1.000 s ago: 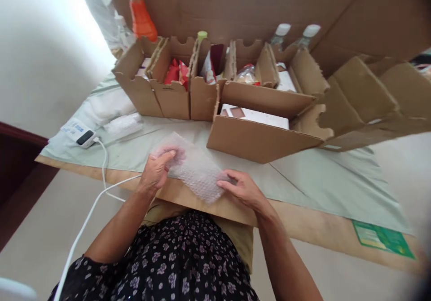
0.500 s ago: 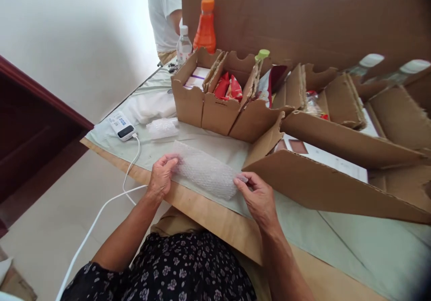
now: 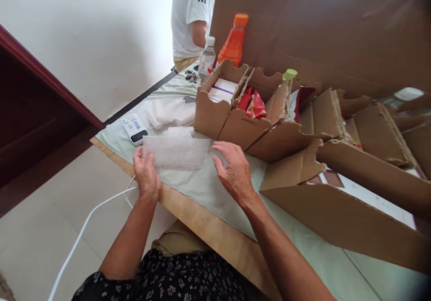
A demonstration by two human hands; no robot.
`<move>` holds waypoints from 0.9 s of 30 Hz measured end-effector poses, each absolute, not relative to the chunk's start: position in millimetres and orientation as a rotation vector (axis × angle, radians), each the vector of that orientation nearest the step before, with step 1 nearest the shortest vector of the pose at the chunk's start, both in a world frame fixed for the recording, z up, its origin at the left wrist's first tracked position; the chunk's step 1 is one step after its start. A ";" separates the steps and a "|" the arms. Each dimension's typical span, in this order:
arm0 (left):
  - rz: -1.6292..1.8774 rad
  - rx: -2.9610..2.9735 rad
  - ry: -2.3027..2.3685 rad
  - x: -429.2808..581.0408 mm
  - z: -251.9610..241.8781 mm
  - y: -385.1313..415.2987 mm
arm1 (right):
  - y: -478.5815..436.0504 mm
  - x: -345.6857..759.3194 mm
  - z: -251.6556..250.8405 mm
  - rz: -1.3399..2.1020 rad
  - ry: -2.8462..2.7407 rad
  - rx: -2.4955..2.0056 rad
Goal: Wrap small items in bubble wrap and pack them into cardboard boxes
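Note:
A clear bubble wrap bag [image 3: 178, 152] is held up above the near left part of the table. My left hand [image 3: 146, 173] grips its left end between thumb and fingers. Just off its right end is my right hand [image 3: 232, 168], fingers curved and thumb apart, with nothing in it. Behind the bag lies another folded piece of bubble wrap [image 3: 179, 131], partly covered by it. A white device with a dark screen [image 3: 135, 129] lies close to my left hand, its white cable [image 3: 85, 224] hanging past the table edge.
Cardboard bins [image 3: 215, 114] holding small boxes and red packets [image 3: 256, 105] line the table's right side. A longer cardboard box [image 3: 303, 202] stands nearer. Behind are a water bottle [image 3: 206, 60] and an orange bottle [image 3: 233, 42]. A person in a white shirt [image 3: 188, 22] is beyond the table.
My right hand has let go of the bag's right end and opened. My left hand has carried the bag left and away from me, towards the folded piece. The view has shifted left.

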State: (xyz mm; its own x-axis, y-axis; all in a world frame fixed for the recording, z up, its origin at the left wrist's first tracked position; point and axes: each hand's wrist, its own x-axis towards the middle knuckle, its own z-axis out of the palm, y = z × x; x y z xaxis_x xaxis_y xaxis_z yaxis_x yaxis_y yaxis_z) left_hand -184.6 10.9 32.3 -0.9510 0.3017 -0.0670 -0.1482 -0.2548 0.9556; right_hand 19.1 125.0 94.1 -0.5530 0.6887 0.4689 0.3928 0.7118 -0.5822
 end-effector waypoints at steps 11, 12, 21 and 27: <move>1.466 1.522 2.444 -139.3 12.9 0.6 | 183.6 -166.3 131.6 0.118 -2.820 -0.581; 1.425 1.517 2.427 -138.6 10.4 2.5 | 187.8 -183.5 125.1 0.078 -2.840 -0.555; 1.769 1.178 2.208 -147.3 17.4 -4.0 | 194.6 -183.5 128.3 0.561 -2.225 -0.583; 2.005 0.635 1.320 -137.3 48.6 -5.6 | 113.0 -41.9 133.0 1.317 -1.495 -0.761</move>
State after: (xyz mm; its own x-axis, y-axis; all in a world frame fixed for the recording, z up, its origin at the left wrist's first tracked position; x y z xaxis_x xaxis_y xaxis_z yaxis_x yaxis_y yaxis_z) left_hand -137.3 -5.6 48.6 -0.6735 0.7378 0.0443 -0.2510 -0.2846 0.9252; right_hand -41.9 113.0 133.0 -0.3376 0.9060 0.2554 -0.1394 0.2202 -0.9654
